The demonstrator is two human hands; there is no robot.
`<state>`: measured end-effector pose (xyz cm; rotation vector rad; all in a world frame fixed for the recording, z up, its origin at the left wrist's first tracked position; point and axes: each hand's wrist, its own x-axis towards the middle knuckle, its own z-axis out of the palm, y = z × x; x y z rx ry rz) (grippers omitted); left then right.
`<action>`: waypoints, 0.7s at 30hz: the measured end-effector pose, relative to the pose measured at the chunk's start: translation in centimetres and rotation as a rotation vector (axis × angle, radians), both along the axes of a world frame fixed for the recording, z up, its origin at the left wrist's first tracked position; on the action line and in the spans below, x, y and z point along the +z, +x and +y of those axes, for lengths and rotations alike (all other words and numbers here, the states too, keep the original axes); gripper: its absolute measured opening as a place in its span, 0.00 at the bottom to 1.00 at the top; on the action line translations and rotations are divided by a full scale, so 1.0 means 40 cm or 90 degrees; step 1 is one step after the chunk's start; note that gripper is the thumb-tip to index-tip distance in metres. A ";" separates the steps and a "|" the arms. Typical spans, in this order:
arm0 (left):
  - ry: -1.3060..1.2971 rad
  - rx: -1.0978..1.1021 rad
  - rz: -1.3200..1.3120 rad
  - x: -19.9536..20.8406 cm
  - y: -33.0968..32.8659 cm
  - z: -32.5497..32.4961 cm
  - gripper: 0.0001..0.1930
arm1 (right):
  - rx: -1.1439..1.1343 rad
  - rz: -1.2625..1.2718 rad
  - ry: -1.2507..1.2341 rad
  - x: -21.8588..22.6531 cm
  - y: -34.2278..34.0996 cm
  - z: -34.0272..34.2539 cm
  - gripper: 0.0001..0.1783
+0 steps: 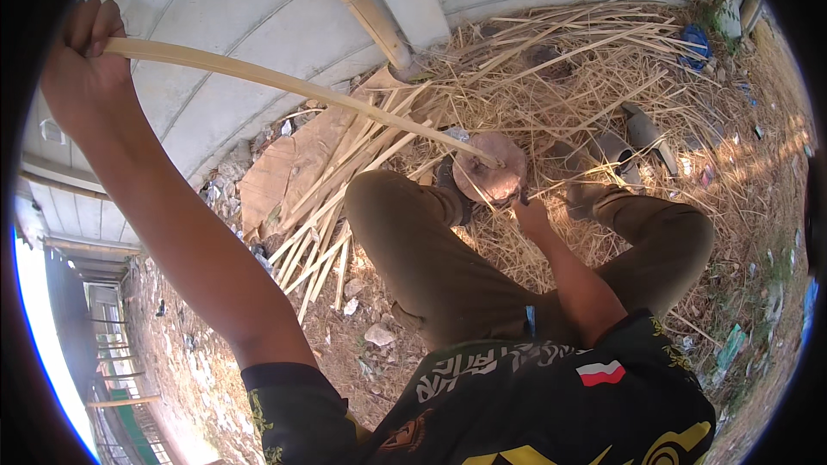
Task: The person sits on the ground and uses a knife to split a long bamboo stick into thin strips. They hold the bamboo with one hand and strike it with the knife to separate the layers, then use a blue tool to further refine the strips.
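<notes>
Raised high at the far left, my left hand (90,65) is closed round one end of a long, pale bamboo strip (258,76). The strip slants down to the right, and its lower end reaches the top of a round wooden chopping block (488,164) between my feet. My right hand (532,217) is closed at the block's near right edge, on a small dark tool (522,196) like a handle; its blade, if any, cannot be made out. Several cut bamboo strips (323,237) lie in a loose pile left of my knee.
Cardboard (274,176) lies partly under the pile. Shavings and more strips (594,30) cover the ground beyond the block. A bamboo pole (366,13) leans by the pale wall (233,0). Dark curved pieces (646,133) lie beyond my right foot.
</notes>
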<state>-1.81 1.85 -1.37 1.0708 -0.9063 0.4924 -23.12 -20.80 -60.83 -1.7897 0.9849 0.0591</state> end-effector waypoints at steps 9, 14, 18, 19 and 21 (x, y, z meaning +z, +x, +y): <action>-0.033 -0.057 -0.014 0.020 0.017 0.018 0.08 | -0.077 0.063 0.258 -0.056 -0.005 0.031 0.12; -0.014 0.088 0.027 0.004 0.009 0.002 0.11 | -0.085 -0.255 0.173 0.322 0.112 -0.072 0.14; 0.009 0.279 0.018 0.000 -0.043 -0.025 0.07 | -0.129 -0.670 0.172 0.707 0.161 -0.089 0.19; 0.071 0.359 -0.036 -0.020 -0.084 -0.052 0.03 | -0.133 -0.733 0.135 0.730 0.165 -0.091 0.19; 0.117 0.385 -0.067 -0.018 -0.110 -0.042 0.08 | -0.148 -0.858 0.088 0.691 0.167 -0.062 0.20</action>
